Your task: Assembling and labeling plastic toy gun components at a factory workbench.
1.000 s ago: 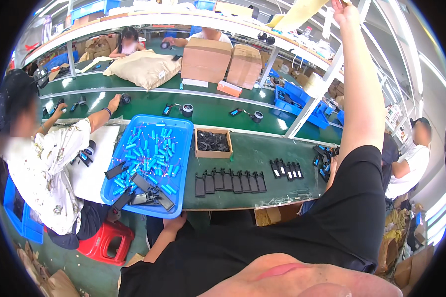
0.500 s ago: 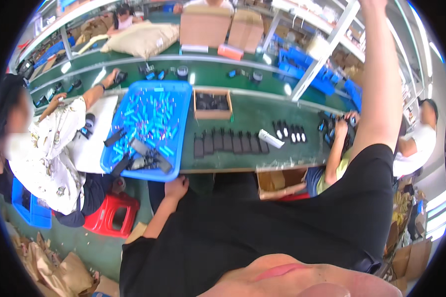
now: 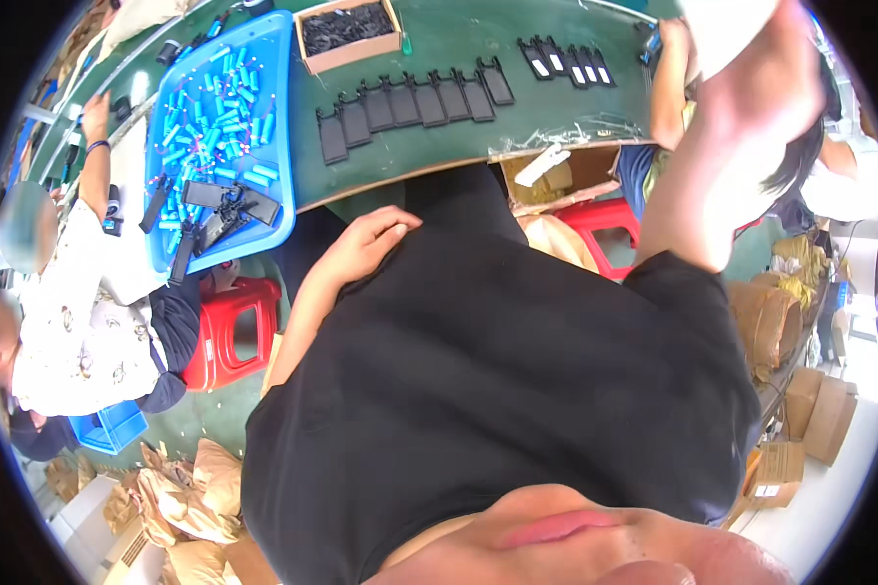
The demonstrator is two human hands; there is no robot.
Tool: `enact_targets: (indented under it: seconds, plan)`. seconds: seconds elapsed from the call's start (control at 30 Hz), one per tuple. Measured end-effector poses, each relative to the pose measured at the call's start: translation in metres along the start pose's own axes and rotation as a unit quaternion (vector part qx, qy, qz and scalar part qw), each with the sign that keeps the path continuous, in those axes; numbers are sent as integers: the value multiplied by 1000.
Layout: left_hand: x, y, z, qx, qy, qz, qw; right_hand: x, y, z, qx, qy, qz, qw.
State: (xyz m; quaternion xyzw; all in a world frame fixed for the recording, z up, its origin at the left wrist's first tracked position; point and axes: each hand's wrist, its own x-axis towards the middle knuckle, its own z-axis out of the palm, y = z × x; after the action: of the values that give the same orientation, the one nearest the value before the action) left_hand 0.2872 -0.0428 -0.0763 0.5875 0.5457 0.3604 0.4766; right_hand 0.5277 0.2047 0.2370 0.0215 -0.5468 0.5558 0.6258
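My left hand [image 3: 369,244] lies on my lap against my black shirt, fingers loosely extended and holding nothing. My right hand [image 3: 766,83] is raised at the upper right, smeared by motion, its fingers hidden. A white shape [image 3: 727,29] overlaps it there; whether I hold it I cannot tell. On the green table [image 3: 429,151] ahead of me stands a row of flat black plastic pieces [image 3: 400,105]. Further right are several smaller black pieces with white patches [image 3: 580,68]. A white elongated piece [image 3: 542,166] shows over the table's front edge, resting or hanging, I cannot tell.
A blue tray [image 3: 288,127] at left carries blue cylindrical cells with wires and black plastic parts. Behind is a carton of small black parts [image 3: 349,29]. Co-workers sit on both sides. Red stools [image 3: 234,336] and an open carton [image 3: 566,180] stand by the table.
The view has tilted downward, so the table sits higher in the picture. My raised right arm now bends, bringing the hand into view. The white elongated piece appears nearer the table's front edge.
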Motion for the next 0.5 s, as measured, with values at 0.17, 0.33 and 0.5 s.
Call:
enact_targets:
  seconds: [0.17,0.33,0.5]
  plan:
    - [45,75,7,-406,95,361,834,-159,89,-36,123,56,237,962]
    - [47,58,5,-451,267,239,817,-229,119,-119,167,-11,381,910]
    - [59,57,15,-410,272,198,848,-242,95,-186,32,-6,430,902]
